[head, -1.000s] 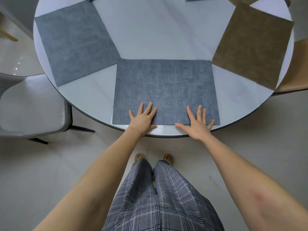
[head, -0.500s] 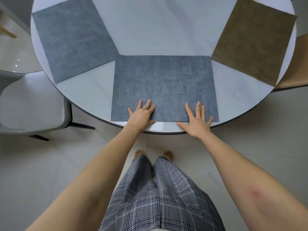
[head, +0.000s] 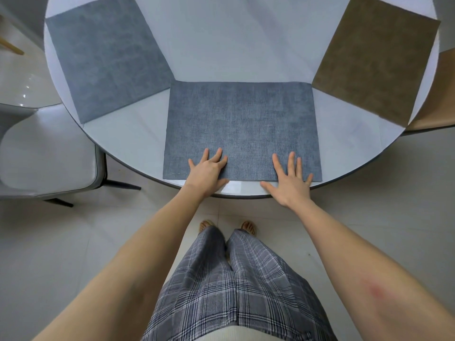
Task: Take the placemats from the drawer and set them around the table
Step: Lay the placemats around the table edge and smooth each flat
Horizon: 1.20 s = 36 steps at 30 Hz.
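A blue-grey placemat (head: 242,124) lies flat at the near edge of the round white table (head: 236,45), straight in front of me. My left hand (head: 208,172) rests flat on its near left part, fingers spread. My right hand (head: 289,179) lies flat on its near right part, thumb on the bare table rim. Neither hand grips anything. A second blue-grey placemat (head: 108,57) lies on the table's left side, and a brown placemat (head: 374,57) lies on its right side.
A grey padded chair (head: 44,153) stands at the table's left, with dark legs on the pale tiled floor. A tan chair (head: 440,94) shows at the right edge. My legs in plaid trousers and my feet are below the table edge.
Both hands stay flat on the near placemat. The view has tilted down a little, so the table and mats sit higher in the frame. The mat has hardly shifted.
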Each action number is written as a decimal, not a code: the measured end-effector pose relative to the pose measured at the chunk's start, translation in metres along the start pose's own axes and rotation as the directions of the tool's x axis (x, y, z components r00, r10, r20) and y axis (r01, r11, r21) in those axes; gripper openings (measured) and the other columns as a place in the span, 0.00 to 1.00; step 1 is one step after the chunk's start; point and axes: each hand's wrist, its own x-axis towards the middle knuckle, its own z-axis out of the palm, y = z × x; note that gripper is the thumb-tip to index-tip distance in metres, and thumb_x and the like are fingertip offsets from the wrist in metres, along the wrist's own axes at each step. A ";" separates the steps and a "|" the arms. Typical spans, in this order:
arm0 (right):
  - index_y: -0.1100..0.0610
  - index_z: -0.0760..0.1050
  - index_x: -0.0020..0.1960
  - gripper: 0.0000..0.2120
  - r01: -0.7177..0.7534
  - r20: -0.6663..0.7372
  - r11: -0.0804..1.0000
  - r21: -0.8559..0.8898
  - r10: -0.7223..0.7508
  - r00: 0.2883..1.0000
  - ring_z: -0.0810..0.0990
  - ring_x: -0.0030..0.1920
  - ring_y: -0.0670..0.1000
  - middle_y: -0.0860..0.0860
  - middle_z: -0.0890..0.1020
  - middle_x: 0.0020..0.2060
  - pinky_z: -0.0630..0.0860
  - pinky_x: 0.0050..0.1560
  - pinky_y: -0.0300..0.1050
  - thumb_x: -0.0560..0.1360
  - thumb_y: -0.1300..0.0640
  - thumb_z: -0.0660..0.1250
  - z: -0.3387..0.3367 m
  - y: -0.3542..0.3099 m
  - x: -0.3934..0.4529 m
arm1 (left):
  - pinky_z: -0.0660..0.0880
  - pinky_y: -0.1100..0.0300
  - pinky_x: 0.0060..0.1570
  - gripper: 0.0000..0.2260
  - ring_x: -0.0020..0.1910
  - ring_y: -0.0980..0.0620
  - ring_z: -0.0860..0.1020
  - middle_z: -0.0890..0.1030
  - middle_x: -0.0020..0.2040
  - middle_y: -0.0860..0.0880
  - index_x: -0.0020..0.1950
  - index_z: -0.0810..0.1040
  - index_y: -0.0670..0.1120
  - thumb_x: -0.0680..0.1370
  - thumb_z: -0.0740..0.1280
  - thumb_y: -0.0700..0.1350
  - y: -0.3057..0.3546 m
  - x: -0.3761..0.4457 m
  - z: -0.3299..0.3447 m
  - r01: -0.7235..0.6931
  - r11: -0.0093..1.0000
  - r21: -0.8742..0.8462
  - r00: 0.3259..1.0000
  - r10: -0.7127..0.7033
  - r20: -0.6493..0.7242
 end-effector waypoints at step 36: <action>0.61 0.47 0.77 0.30 0.278 -0.467 0.961 -0.003 -0.247 0.849 0.46 0.77 0.52 0.56 0.49 0.77 0.41 0.76 0.46 0.82 0.47 0.51 -0.077 -0.009 0.184 | 0.40 0.40 0.74 0.30 0.78 0.43 0.40 0.42 0.79 0.48 0.79 0.43 0.50 0.81 0.47 0.60 0.037 0.166 -0.025 0.155 0.986 -0.060 0.933 -0.166 -0.319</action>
